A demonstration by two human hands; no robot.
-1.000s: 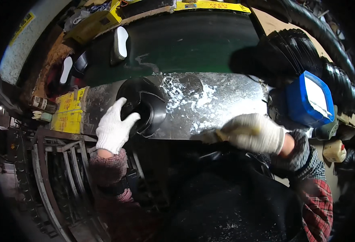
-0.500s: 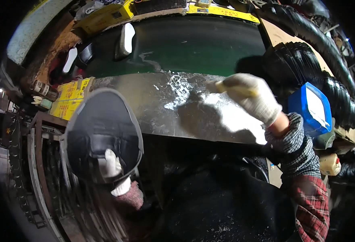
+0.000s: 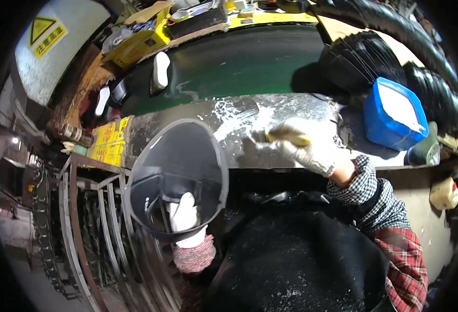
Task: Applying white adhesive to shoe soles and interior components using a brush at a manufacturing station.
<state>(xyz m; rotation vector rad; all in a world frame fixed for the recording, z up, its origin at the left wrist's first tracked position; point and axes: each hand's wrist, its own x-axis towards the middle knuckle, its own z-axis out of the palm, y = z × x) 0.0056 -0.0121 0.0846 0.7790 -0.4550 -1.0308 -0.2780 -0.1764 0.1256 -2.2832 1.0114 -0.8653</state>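
Note:
My left hand [image 3: 184,216], in a white glove, is shut on a large black cone-shaped rubber piece [image 3: 179,156] from inside, gripping a bar across its wide mouth. The piece is held up close below my face, over the front edge of a grey metal plate [image 3: 197,117] smeared with white paste. My right hand [image 3: 307,151], also gloved, is shut on a yellow-handled brush [image 3: 287,137] that rests on the smeared plate, to the right of the black piece.
A blue tub [image 3: 395,112] of white paste sits at the plate's right end. Behind the plate lie a green surface [image 3: 249,62] and stacked black rubber rings [image 3: 353,62]. Yellow boxes [image 3: 109,140] and a metal rack [image 3: 88,218] stand at the left.
My left hand has lifted the black piece off the plate and brought it toward me. My right hand has swept the brush up and leftward across the plate.

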